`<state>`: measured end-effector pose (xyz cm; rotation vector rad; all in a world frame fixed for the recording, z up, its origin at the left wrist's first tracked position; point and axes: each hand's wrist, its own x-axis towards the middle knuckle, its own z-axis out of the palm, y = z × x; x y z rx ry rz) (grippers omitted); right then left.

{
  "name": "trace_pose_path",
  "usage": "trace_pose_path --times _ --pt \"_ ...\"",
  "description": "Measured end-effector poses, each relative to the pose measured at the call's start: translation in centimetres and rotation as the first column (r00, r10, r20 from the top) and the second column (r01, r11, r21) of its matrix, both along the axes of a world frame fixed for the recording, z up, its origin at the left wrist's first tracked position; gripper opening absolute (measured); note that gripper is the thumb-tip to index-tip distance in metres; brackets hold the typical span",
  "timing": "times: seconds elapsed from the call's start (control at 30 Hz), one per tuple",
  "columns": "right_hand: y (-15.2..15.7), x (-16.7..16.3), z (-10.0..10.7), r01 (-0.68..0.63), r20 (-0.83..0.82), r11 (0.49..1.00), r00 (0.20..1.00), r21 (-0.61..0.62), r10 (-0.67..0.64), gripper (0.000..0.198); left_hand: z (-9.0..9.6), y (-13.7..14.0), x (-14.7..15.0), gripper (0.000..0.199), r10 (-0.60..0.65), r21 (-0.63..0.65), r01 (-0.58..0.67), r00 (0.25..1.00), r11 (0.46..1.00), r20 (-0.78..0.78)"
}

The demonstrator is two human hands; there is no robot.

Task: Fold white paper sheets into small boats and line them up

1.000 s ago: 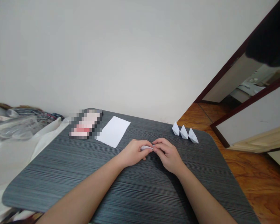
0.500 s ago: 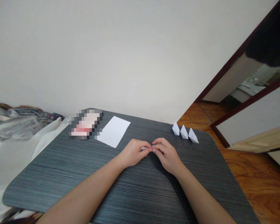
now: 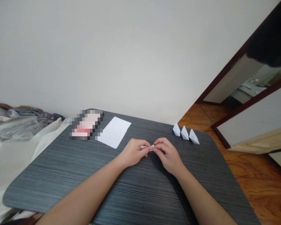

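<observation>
Between my two hands is a small folded piece of white paper (image 3: 152,147), mostly covered by fingers. My left hand (image 3: 134,152) pinches its left side between thumb and fingers. At its right end, my right hand (image 3: 168,155) grips it with thumb and fingertips. Both hands are held over the middle of the dark wood-grain table (image 3: 140,187). Beyond my right hand, three folded white paper boats (image 3: 184,133) stand in a row near the far right edge. A flat white paper sheet (image 3: 115,132) lies beyond my left hand.
Left of the sheet lies a pixelated flat object (image 3: 86,125), pinkish with a dark border. Clear plastic sheeting (image 3: 11,150) covers things along the table's left side. A white wall (image 3: 131,56) rises behind the table; wooden floor (image 3: 267,181) and a doorway are at right.
My fingers have shifted slightly on the folded paper, and a little more of its white shows between the hands. The boats and the flat sheet stay put.
</observation>
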<state>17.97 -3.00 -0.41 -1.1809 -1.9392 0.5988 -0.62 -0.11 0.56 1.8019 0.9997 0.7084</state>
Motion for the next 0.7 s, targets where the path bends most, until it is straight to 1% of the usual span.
trace_pose_path --times 0.17,0.3,0.4,0.47,0.57,0.63,0.7 --pt "-0.02 0.18 -0.23 0.029 -0.005 0.999 1.000 -0.023 -0.029 0.010 0.21 -0.03 0.05 0.028 0.035 -0.011 -0.035 0.999 0.999 0.006" --pt "0.00 0.15 -0.13 0.024 -0.007 1.000 1.000 -0.002 -0.024 0.011 0.20 -0.08 0.06 0.027 0.029 -0.013 -0.029 1.000 0.999 0.007" --pt "0.14 0.24 -0.18 0.060 -0.054 0.998 0.997 0.011 -0.059 0.012 0.05 -0.07 0.04 0.027 0.050 -0.028 -0.049 0.998 0.998 0.027" --pt "0.24 0.43 -0.32 0.101 -0.101 0.995 0.990 0.010 -0.099 0.018 -0.04 -0.06 0.03 0.026 0.064 -0.046 -0.062 0.997 0.997 0.045" --pt "0.30 0.66 -0.60 0.099 -0.126 0.993 0.986 -0.063 -0.107 0.020 -0.07 -0.06 0.03 0.026 0.065 -0.062 -0.061 0.996 0.996 0.061" --pt "0.29 0.67 -0.75 0.056 -0.114 0.989 0.991 -0.133 -0.071 0.015 -0.04 -0.07 0.02 0.027 0.061 -0.058 -0.057 0.996 0.997 0.061" --pt "0.28 0.57 -0.82 0.011 -0.103 0.984 0.994 -0.178 -0.030 0.010 0.00 -0.07 0.02 0.026 0.056 -0.055 -0.053 0.996 0.997 0.062"
